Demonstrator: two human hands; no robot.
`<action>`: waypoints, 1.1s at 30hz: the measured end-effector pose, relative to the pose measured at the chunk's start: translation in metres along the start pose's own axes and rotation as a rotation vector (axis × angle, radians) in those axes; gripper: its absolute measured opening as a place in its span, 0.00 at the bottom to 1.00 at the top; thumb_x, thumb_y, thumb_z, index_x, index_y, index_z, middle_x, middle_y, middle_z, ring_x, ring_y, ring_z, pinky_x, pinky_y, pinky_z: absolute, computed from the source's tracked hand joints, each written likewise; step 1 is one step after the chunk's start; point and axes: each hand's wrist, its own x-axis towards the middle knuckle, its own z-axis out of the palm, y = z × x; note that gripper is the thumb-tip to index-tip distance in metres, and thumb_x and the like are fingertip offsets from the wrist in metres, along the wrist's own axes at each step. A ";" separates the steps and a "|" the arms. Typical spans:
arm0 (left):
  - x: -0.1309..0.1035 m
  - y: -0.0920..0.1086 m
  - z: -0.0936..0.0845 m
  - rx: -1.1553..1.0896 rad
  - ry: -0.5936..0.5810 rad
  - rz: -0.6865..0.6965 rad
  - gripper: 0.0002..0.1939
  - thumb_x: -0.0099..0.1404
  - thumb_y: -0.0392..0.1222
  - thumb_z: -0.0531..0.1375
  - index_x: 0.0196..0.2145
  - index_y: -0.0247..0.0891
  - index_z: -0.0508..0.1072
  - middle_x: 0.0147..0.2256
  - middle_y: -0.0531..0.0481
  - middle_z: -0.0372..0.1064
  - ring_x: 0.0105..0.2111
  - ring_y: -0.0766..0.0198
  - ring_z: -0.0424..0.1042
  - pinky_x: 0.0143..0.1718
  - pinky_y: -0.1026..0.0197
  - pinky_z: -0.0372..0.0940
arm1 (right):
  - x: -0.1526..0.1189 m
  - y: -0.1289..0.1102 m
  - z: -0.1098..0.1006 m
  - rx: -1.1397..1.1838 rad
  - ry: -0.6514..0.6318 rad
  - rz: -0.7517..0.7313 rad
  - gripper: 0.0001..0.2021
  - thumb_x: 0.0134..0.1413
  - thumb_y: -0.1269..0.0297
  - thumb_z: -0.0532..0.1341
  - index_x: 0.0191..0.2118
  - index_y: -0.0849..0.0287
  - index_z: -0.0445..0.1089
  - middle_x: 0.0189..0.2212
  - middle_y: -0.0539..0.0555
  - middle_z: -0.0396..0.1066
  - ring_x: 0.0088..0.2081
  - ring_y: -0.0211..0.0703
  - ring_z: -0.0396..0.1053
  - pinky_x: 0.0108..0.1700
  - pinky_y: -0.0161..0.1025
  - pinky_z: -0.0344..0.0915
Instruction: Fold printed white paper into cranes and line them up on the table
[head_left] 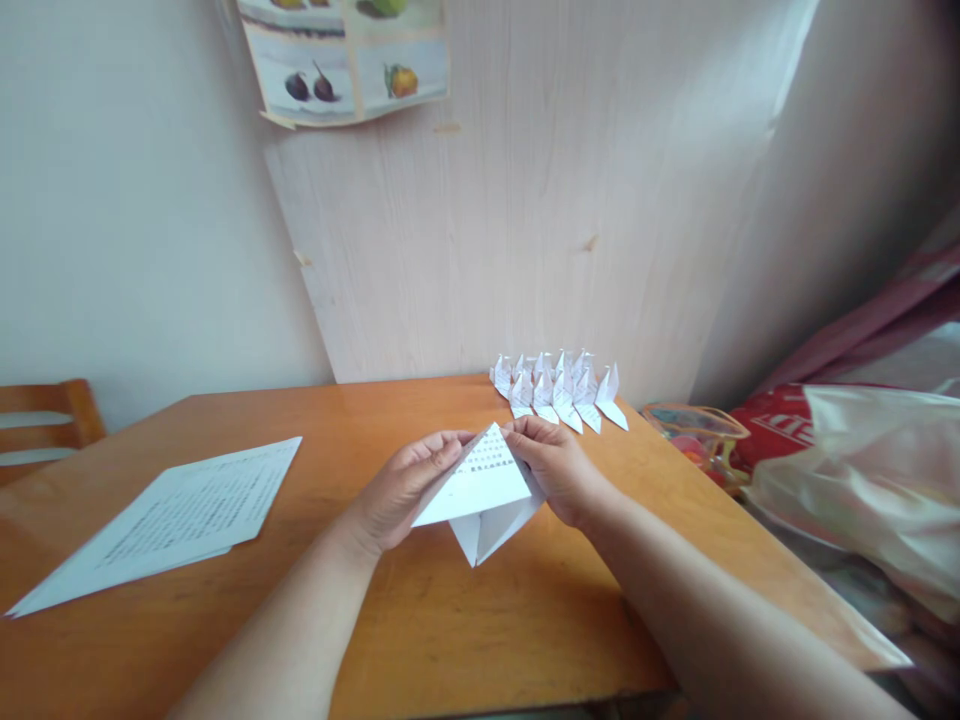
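Observation:
A partly folded sheet of printed white paper is held above the table, its top corner pointing up and a lower point hanging down. My left hand grips its left edge, thumb in front, fingers behind. On the right edge, my right hand pinches the paper near the top corner. Several folded paper figures with upright points stand in rows at the table's back, beyond my right hand. Flat printed sheets lie stacked on the left.
The orange wooden table meets a pale board at the back. Plastic bags and a clear container are beyond its right edge. A wooden chair stands at the far left. A fruit poster hangs above.

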 end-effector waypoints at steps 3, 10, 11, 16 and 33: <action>0.000 -0.001 -0.001 0.040 -0.007 -0.025 0.22 0.64 0.49 0.63 0.53 0.37 0.71 0.48 0.40 0.73 0.45 0.55 0.73 0.47 0.56 0.63 | 0.001 0.001 0.000 -0.047 0.058 0.036 0.15 0.48 0.52 0.68 0.32 0.59 0.68 0.23 0.50 0.70 0.23 0.36 0.65 0.24 0.34 0.58; 0.003 -0.009 -0.006 0.228 0.018 -0.045 0.20 0.60 0.47 0.67 0.48 0.36 0.74 0.46 0.42 0.75 0.45 0.54 0.72 0.49 0.55 0.62 | -0.001 -0.002 0.001 -0.110 -0.001 0.070 0.12 0.49 0.56 0.66 0.32 0.59 0.67 0.22 0.48 0.68 0.22 0.36 0.64 0.24 0.33 0.59; 0.003 -0.010 -0.006 0.239 0.018 -0.051 0.20 0.59 0.47 0.67 0.47 0.36 0.74 0.45 0.43 0.75 0.46 0.54 0.72 0.49 0.55 0.62 | -0.001 -0.003 0.000 -0.119 -0.017 0.060 0.11 0.49 0.57 0.65 0.32 0.59 0.67 0.22 0.48 0.68 0.22 0.36 0.65 0.24 0.33 0.59; 0.002 -0.009 -0.006 0.269 0.026 -0.045 0.21 0.61 0.50 0.65 0.49 0.37 0.74 0.43 0.44 0.75 0.44 0.55 0.72 0.47 0.55 0.63 | -0.003 -0.006 0.001 -0.163 -0.062 0.000 0.12 0.51 0.55 0.65 0.33 0.59 0.67 0.24 0.48 0.69 0.24 0.35 0.65 0.26 0.33 0.60; -0.003 -0.006 -0.009 0.143 0.011 -0.040 0.13 0.60 0.49 0.67 0.32 0.36 0.73 0.29 0.51 0.72 0.30 0.66 0.69 0.35 0.63 0.61 | -0.017 -0.016 0.009 -0.155 -0.210 -0.071 0.11 0.51 0.56 0.65 0.32 0.59 0.69 0.24 0.47 0.65 0.25 0.35 0.62 0.29 0.34 0.60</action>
